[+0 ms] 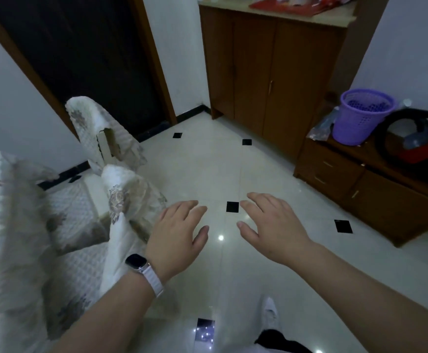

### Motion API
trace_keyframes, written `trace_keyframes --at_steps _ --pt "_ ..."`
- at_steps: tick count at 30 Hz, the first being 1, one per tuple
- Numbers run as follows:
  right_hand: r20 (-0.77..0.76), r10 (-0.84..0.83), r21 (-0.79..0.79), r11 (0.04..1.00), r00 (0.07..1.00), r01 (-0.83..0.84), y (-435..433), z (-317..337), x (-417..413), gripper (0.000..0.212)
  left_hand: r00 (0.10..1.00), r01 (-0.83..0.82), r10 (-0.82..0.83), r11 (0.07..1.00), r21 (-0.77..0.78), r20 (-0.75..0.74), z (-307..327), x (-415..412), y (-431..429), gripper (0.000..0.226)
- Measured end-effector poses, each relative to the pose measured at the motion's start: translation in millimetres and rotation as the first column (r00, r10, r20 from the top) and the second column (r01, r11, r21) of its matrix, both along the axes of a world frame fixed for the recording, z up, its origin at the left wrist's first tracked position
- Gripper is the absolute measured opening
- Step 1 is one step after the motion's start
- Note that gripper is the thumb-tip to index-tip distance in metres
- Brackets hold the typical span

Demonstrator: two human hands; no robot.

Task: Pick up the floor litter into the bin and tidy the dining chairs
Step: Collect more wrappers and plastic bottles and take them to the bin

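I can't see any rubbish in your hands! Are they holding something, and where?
Nothing is held. The left hand and the right hand are both open, fingers spread, above the tiled floor.

At left, near dining chair (pixel 125 197) and far dining chair (pixel 90 118), both upright under quilted cream floral covers. At far right, purple perforated bin (pixel 362 121) upright on a low wooden cabinet (pixel 386 207).
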State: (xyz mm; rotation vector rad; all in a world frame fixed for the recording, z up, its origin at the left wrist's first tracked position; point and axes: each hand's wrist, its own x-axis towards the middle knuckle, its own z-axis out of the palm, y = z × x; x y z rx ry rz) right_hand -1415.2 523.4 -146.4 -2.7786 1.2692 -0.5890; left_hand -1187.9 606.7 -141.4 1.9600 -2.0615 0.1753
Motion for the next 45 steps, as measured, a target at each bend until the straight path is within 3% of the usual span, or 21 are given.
trace_keyframes --at_steps 5,17,25,35,45 --pt "0.047 0.086 -0.006 0.996 0.995 -0.086 -95.5 10.6 -13.8 0.049 0.996 -0.031 0.035 0.998 -0.053 0.085 25.2 -17.0 -92.0 0.042" --pt "0.041 0.105 -0.01 0.994 0.994 -0.104 -250.1 12.1 -5.6 0.048 0.995 -0.037 0.038 0.999 -0.013 0.095 24.2 -10.4 -232.2 0.041" --pt "-0.055 0.165 -0.044 0.985 0.985 -0.167 -367.1 4.5 53.3 0.047 0.998 -0.05 0.053 0.994 -0.092 0.031 4.0 49.0 -346.9 0.04" --pt "-0.167 0.179 -0.068 0.979 0.969 -0.193 -522.3 45.7 164.7 0.048 0.997 -0.065 0.056 0.985 -0.161 -0.058 19.6 150.7 -499.6 0.04" --pt "-0.092 0.284 -0.049 0.956 0.954 -0.289 -626.5 32.7 259.4 0.045 0.988 -0.147 0.14 0.979 -0.138 -0.064 20.5 227.3 -592.6 0.04"
